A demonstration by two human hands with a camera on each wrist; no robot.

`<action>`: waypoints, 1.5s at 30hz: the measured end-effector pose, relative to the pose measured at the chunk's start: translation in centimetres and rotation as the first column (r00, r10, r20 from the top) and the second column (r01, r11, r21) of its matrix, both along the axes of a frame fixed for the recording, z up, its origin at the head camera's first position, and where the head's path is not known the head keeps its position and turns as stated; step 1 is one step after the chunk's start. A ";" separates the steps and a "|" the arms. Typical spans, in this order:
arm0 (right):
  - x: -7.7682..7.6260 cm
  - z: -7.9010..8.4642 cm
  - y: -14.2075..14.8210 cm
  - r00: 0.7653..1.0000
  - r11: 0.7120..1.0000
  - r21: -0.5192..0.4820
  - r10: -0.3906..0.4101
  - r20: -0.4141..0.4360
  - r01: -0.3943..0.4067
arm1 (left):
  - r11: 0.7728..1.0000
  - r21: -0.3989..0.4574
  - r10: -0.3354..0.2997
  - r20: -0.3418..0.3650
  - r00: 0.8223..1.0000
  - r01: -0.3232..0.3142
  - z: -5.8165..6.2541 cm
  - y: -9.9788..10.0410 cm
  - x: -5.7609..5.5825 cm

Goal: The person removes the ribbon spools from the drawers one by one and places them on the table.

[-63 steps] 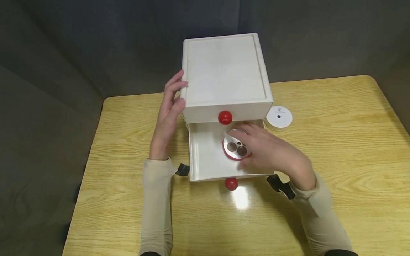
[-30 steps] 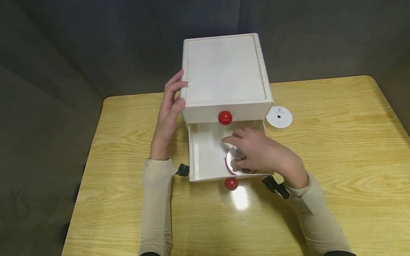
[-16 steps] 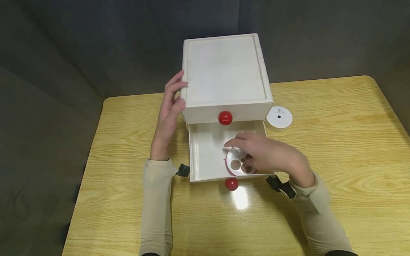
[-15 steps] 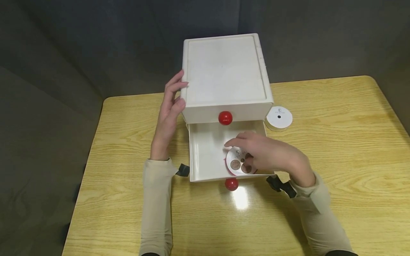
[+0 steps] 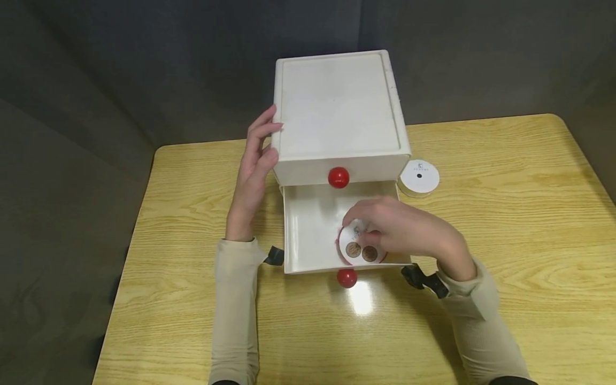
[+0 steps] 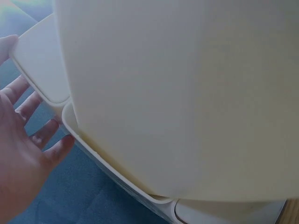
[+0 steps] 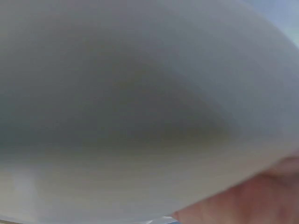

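The yellow wood-grain counter (image 5: 337,337) carried all items. At the near side, a glossy round red knob (image 5: 347,278) projected from the extended white plastic lower drawer (image 5: 308,230). A flat white disc with a red edge and 2 brown circles (image 5: 355,239) lay inside, right of centre, just behind the front wall. The right grip, a bare hand (image 5: 404,227), reached over the disc, fingers bent near its far rim and thumb over its face; whether it had hold could not be told. Farther back, the left grip (image 5: 252,166) lay with spread fingers against the side of the white box-shaped cabinet (image 5: 337,107), touching without clasping. The upper drawer, with a 2nd red knob (image 5: 339,177), was closed. A white round spool (image 5: 423,183) stood just beside the cabinet's right side.

Caution: a shallow hold could have let the disc slip; a low lift could have caught it on the front wall; loss of left-side contact could have let the cabinet shift.
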State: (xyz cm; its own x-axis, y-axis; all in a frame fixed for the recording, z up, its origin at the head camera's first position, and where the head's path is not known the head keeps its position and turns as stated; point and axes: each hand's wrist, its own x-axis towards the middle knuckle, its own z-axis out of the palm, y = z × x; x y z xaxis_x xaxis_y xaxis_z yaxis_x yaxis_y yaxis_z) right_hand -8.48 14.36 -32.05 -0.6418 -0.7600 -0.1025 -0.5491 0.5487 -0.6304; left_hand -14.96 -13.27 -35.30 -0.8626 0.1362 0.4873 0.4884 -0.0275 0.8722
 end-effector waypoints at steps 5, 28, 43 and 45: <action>0.1 0.4 0.6 1.000 1.000 -0.002 0.024 0.012 -0.024 | 1.000 -0.002 -0.004 0.002 1.000 0.004 0.0 0.1 0.0; -0.3 0.7 1.9 0.988 0.991 -0.028 0.130 0.078 -0.128 | 1.000 0.006 0.002 0.001 1.000 -0.002 0.0 0.0 0.0; 0.0 -0.4 -0.2 0.999 0.999 -0.030 0.044 0.018 -0.044 | 1.000 0.004 -0.004 -0.003 1.000 0.004 0.0 0.0 0.0; 0.0 -0.2 -0.2 0.999 0.999 -0.042 0.030 0.012 -0.029 | 1.000 0.003 -0.001 -0.003 1.000 0.001 0.0 0.0 0.0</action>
